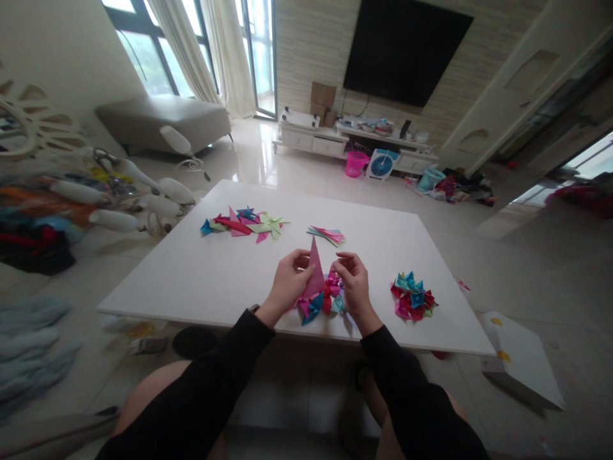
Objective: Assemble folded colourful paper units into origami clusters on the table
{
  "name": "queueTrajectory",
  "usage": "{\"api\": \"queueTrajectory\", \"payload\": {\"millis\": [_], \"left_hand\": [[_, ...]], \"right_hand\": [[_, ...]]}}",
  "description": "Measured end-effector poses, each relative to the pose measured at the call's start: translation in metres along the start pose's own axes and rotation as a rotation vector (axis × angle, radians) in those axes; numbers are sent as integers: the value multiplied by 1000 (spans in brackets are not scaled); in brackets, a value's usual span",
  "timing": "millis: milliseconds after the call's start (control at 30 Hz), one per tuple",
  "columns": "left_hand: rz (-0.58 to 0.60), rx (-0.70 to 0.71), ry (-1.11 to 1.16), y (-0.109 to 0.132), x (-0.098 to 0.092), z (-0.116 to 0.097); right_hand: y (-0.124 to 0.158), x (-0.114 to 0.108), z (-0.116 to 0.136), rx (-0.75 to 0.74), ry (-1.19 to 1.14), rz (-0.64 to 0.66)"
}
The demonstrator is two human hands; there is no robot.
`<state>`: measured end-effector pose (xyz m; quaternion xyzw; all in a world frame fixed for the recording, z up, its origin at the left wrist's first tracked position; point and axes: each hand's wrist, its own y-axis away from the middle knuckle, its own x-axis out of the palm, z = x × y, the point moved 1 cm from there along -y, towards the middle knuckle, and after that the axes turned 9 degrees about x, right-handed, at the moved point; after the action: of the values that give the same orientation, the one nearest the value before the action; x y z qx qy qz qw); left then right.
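My left hand (291, 281) is closed on a folded pink origami paper (315, 271), a long narrow triangle with its tip pointing up. Just right of it, my right hand (353, 281) has thumb and index finger curled close together in a pinch; whether anything sits between them I cannot make out. Beneath and between both hands lies a pile of folded origami pieces (327, 299) in pink, red, blue and purple, partly covered by the hands. Beyond the hands, a fanned stack of folded papers (327, 235) in pink, green and blue rests on the white table (230, 281).
Pointed origami pieces (244, 222) are heaped at the table's far left. Another origami cluster (413, 297), blue and red, stands at the right. A lamp with white shades (158, 191) reaches near the left edge. A white box (522, 358) is on the floor at right.
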<state>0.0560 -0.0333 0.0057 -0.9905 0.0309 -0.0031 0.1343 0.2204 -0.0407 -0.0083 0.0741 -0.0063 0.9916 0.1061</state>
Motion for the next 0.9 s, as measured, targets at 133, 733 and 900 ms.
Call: {"api": "queueTrajectory", "payload": {"millis": [133,733,900], "left_hand": [[-130,-256,467,-4,-6,4],[73,-302,52,-22,-2,8],[110,-200,0,-18,5,-5]], "right_hand": [[-2,-4,-9,103,40,5],[-70,-71,-38,213,-69,-446],[-148,-64,-51,259,70,-471]]}}
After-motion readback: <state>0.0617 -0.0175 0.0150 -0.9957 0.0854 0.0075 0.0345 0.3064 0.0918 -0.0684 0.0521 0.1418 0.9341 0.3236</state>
